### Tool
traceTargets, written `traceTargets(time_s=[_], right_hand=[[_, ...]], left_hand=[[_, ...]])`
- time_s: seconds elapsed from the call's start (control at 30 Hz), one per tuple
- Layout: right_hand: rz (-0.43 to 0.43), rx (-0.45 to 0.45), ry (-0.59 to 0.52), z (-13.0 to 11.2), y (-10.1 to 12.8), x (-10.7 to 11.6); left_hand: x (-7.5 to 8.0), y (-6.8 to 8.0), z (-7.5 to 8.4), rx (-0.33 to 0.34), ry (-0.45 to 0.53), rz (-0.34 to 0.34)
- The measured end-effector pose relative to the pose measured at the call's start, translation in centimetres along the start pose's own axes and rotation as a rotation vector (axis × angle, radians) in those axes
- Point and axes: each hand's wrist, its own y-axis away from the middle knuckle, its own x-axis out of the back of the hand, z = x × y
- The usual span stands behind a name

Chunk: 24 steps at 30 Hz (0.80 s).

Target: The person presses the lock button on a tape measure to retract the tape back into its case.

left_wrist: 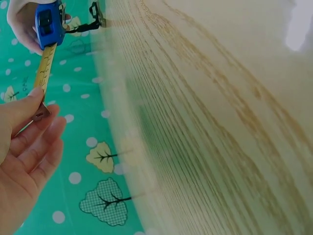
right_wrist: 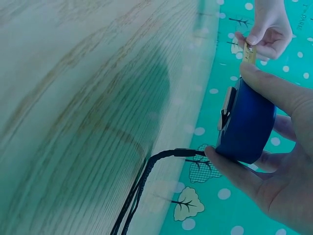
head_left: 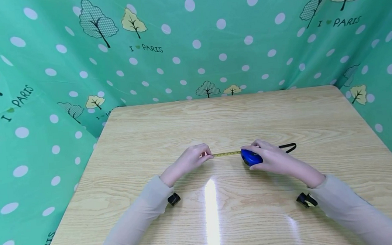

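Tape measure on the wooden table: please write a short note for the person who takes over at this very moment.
Right hand grips the blue tape measure case, low over the table.
Left hand pinches the tip of the yellow tape blade.
Black wrist strap trails on the table behind the case.
Done: a short length of blade is out between the hands.
Left: probably pull further or let it retract; nothing to be measured is visible.

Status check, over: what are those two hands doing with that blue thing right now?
Right hand grips blue tape measure. Left hand pinches the yellow tape's end, short length drawn out. Black strap trails on table; nothing blocking.
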Motion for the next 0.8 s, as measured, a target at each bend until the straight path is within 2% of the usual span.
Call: traceTargets(time_s=[0.2,0.47,0.8], right_hand=[[0.003,0.000,0.003,-0.2,-0.2,-0.1],[-0.008,-0.010,0.008,-0.6,-0.7,-0.2],[0.021,0.013,0.015,-1.1,-1.0,-0.6]], left_hand=[[0.0,-0.2,0.2,-0.002,0.021,-0.015],[-0.1,-0.5,0.5,-0.038,0.022,-0.017],[-0.7,-0.7,0.6,-0.038,0.022,-0.027]])
